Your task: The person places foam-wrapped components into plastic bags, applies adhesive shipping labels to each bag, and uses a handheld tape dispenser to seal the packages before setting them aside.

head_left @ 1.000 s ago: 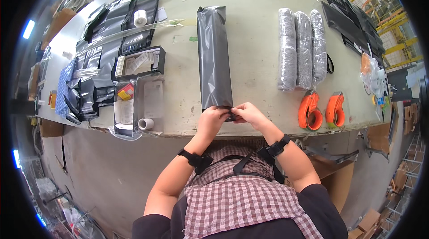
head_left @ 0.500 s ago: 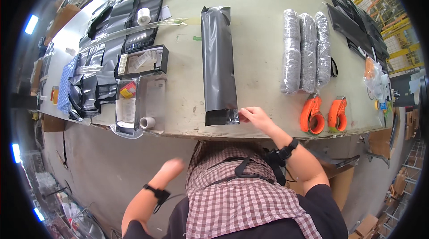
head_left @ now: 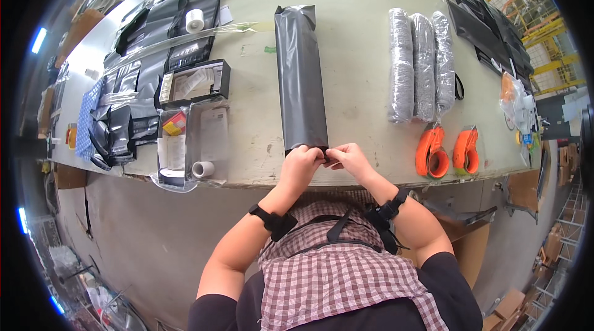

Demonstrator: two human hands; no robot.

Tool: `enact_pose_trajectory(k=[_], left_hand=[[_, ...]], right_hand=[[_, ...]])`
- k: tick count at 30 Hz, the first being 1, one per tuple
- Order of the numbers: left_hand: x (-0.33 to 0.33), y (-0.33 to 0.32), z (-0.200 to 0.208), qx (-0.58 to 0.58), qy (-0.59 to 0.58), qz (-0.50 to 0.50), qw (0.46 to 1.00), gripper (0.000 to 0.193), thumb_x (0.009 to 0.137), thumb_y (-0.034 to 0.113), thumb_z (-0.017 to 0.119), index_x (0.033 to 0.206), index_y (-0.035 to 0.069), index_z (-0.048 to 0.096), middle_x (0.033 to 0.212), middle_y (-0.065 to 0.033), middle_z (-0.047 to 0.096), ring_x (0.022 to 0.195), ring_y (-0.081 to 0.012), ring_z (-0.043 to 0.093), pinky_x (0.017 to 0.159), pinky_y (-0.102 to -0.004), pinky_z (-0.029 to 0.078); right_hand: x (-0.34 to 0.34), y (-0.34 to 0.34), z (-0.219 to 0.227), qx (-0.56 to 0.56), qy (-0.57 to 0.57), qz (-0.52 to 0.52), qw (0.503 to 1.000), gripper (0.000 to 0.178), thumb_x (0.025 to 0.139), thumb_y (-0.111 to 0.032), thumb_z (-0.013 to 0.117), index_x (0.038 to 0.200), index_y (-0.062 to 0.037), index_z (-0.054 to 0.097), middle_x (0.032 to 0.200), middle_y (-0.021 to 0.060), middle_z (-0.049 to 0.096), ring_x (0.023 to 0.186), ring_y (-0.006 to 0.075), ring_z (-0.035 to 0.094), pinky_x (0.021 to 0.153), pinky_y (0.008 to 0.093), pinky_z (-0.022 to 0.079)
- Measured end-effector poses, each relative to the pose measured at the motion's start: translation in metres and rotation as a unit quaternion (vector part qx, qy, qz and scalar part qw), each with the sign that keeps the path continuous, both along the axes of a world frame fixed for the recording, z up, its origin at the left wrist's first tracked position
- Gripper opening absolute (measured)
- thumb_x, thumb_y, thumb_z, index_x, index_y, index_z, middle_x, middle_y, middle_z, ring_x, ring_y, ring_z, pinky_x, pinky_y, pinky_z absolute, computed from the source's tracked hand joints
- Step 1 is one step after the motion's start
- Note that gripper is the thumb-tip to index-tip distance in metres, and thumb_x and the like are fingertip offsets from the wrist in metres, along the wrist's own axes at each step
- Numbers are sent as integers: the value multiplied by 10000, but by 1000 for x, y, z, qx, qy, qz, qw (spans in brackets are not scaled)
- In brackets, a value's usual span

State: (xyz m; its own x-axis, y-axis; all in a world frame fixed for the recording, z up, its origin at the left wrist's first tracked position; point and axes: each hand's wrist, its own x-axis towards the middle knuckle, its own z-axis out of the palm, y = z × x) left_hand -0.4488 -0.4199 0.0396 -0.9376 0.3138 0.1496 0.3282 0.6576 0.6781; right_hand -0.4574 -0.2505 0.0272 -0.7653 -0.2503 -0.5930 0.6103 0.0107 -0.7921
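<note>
A long black plastic mailing bag (head_left: 301, 77), filled out by something inside, lies lengthwise before me on the pale table. Its near end reaches close to the table's front edge. My left hand (head_left: 303, 164) is closed on that end, fingers pinching the plastic near its right corner. Right beside it, my right hand (head_left: 348, 162) pinches the same corner, thumb and fingers together. The two hands' fingertips almost meet. The knuckles hide most of the bag's end, so its flap cannot be made out.
Three grey rolls (head_left: 423, 68) in clear wrap lie to the right, above two orange tape dispensers (head_left: 432, 153). At left are flat black bags (head_left: 145, 83), a black box of labels (head_left: 197, 83), a clear-lidded box (head_left: 173, 154) and a white roll (head_left: 194, 20). More black bags (head_left: 489, 31) lie far right.
My left hand has come up from below the table edge onto the bag's near end. My right hand stays at the corner, and the shiny flap there is now covered.
</note>
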Motion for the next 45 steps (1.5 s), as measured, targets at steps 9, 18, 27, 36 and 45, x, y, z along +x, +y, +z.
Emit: enact_pose_trajectory(k=[9, 18, 27, 36, 45], left_hand=[[0, 7, 0, -7, 9, 22, 1000, 99, 719, 124, 664, 797, 80, 620, 687, -101, 572, 671, -291, 561, 603, -384, 456], [48, -52, 3, -7, 8, -144, 989, 79, 716, 59, 603, 785, 56, 564, 840, -97, 574, 817, -284, 552, 710, -356, 467], [183, -228, -1, -473, -372, -122, 789, 271, 686, 149, 656, 928, 32, 620, 1008, -146, 563, 969, -300, 546, 764, -380, 485], [-49, -79, 7, -176, 272, -300, 897, 221, 656, 134, 594, 876, 119, 594, 1111, -59, 523, 1070, -224, 478, 993, -374, 374], [-69, -28, 115, 209, 336, -19, 918, 167, 655, -77, 573, 756, 48, 525, 818, -81, 634, 767, -243, 620, 707, -306, 495]], right_hand=[[-3, -1, -2, 6, 65, -5, 998, 237, 820, -169, 555, 776, 29, 679, 659, 55, 647, 584, 71, 554, 557, 226, 426], [2, -4, -28, 97, 122, -60, 986, 299, 852, -200, 557, 706, 40, 658, 597, 24, 602, 574, 89, 559, 532, 227, 432], [-11, 61, 1, 256, 376, 130, 881, 168, 847, -220, 574, 870, -60, 618, 860, 58, 622, 797, 164, 599, 704, 287, 499], [-51, 18, 7, 275, 779, 327, 460, 141, 733, -89, 590, 863, -107, 538, 1149, 10, 519, 1106, 167, 486, 945, 292, 428], [-53, 12, 105, 192, 718, 30, 669, 147, 808, 38, 531, 841, -48, 416, 948, 97, 661, 786, 220, 659, 792, 383, 511]])
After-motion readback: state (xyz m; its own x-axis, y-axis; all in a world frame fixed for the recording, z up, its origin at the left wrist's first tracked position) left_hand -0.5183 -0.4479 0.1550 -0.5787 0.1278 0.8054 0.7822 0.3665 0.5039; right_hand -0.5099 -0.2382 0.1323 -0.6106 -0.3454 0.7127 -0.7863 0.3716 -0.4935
